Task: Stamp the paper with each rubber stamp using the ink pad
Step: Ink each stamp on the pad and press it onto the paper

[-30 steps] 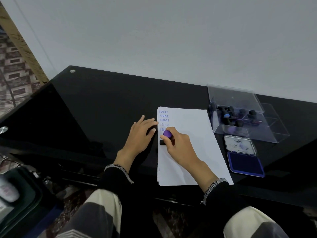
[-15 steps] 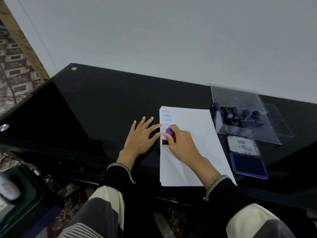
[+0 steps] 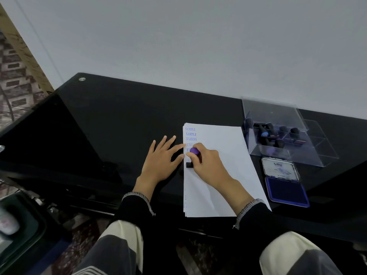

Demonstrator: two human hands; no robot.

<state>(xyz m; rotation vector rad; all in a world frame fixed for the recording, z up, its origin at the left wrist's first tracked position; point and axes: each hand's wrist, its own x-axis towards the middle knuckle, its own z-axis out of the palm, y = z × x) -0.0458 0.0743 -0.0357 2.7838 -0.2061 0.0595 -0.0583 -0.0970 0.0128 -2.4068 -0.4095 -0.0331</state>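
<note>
A white paper stack lies on the black glass desk, with several blue "SAMPLE" prints down its left edge. My right hand grips a rubber stamp with a purple knob and a black base, its base down on the paper near the left edge below the prints. My left hand lies flat with spread fingers on the desk, fingertips touching the paper's left edge. The open blue ink pad sits to the right of the paper.
A clear plastic box with its lid up holds several more stamps, behind the ink pad at the right. A white wall stands behind the desk. My knees are under the desk's front edge. A dark bin stands on the floor at lower left.
Both hands and the stamp stay in nearly the same spot on the paper; the camera view has shifted slightly. The left fingertips lie a little closer to the paper edge.
</note>
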